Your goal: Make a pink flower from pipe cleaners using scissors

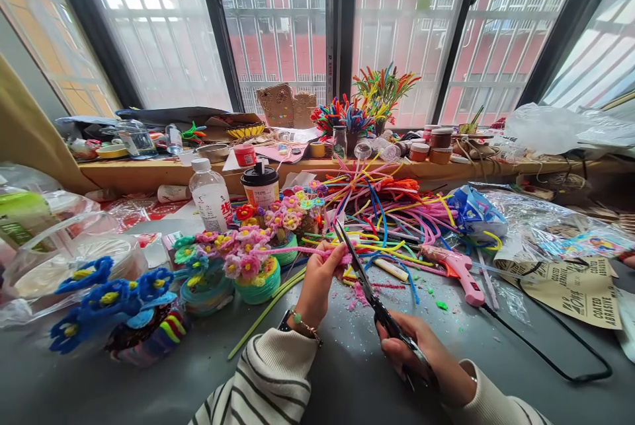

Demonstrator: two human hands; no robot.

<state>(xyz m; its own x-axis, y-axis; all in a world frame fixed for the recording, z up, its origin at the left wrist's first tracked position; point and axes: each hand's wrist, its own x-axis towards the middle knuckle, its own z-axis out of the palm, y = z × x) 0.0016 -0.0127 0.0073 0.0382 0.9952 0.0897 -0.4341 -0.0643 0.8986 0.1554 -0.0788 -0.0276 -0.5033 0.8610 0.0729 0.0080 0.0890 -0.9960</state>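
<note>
My left hand (320,279) is closed in a pinch on a pink pipe cleaner (300,250), whose length points left toward the flower pots. In my right hand (421,349) is a pair of black-handled scissors (370,286), blades pointing up and away. The blades lie beside my left fingertips, at the fuzzy pink end of the pipe cleaner. Pink fluff clippings (358,294) are scattered on the grey table just beneath. Left of my hand stand small pots of pipe-cleaner flowers, among them a turquoise pot (258,283) with pink blooms.
A pink glue gun (459,273) with a black cord lies to the right. Behind it sprawls a heap of coloured pipe cleaners (397,203). A clear bottle (211,193) and a lidded cup (261,187) stand behind the flowers. Blue flowers (106,299) occupy the left.
</note>
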